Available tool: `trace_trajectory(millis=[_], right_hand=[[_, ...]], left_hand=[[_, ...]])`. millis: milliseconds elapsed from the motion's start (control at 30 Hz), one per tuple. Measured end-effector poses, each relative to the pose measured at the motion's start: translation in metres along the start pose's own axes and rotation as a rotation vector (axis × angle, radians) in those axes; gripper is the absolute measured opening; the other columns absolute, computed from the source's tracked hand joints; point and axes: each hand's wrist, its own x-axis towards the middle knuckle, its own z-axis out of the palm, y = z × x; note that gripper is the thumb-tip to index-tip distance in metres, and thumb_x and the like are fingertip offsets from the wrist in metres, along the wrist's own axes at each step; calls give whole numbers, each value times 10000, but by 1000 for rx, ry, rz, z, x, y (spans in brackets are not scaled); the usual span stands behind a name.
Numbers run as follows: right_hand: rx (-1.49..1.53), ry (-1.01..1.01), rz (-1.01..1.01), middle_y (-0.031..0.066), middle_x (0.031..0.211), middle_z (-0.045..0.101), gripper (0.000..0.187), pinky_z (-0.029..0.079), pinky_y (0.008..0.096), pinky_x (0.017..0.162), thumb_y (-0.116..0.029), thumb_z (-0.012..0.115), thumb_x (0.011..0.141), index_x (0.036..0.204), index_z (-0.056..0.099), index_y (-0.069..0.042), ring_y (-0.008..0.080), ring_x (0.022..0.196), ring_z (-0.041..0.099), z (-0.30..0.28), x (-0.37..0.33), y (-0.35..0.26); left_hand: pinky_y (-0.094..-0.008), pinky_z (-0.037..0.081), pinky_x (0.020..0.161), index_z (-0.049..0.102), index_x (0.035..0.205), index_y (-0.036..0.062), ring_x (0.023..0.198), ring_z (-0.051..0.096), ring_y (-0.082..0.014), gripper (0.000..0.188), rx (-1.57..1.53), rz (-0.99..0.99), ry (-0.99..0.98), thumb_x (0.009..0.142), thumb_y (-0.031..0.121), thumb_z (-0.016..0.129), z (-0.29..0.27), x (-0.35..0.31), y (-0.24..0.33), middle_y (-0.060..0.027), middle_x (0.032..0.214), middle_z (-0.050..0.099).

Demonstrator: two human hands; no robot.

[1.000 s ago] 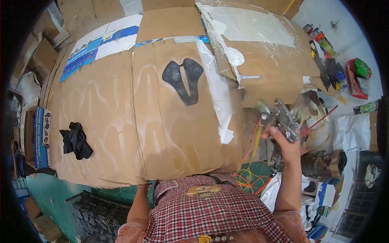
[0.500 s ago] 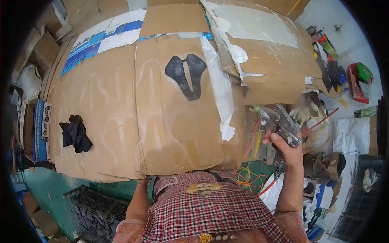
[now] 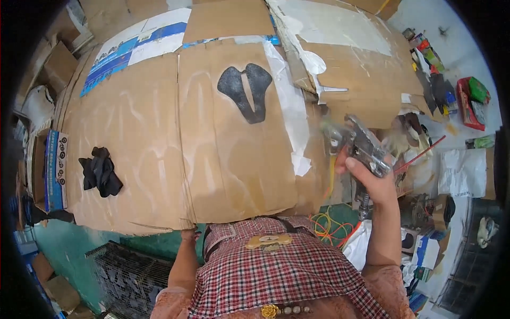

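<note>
My right hand (image 3: 373, 181) is wrapped round a metal spray gun (image 3: 367, 148), held above the right edge of the cardboard-covered table (image 3: 149, 175). The gun's nozzle points left, toward a black saddle-shaped piece (image 3: 237, 95) with a long slit, lying flat on the cardboard. A whitish speckled sheen covers that piece. My left hand (image 3: 188, 234) is at the table's front edge, its fingers hidden under the cardboard. Farther left lies a small crumpled heap of black pieces (image 3: 101, 173).
A raised cardboard sheet (image 3: 361, 69) with white residue stands at the back right. An orange hose (image 3: 348, 234) hangs below the gun. A wire cage (image 3: 133, 274) with dark pieces sits low at left. A blue box (image 3: 52, 170) stands beside the table's left edge.
My right hand has moved the spray gun slightly farther from my body. My left hand stays by the front edge.
</note>
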Motion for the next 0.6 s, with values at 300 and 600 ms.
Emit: trace_trajectory(millis=[300,600], right_hand=[[-31,-24,25,45,797,535,468,441,219,574,-45,584,719,1146,404,18,89,682,522,-8,-14,-1],[-4,5,89,60,776,534,502,454,253,613,-63,587,702,1155,391,30,114,679,525,-13,-38,-6]], left_hand=[[-292,353,348,477,978,90,550,571,-231,210,-11,16,36,801,203,487,-4,6,-5,-103,890,580],[-303,364,370,479,984,83,570,568,-233,216,-60,37,122,804,202,486,-1,4,6,-106,892,578]])
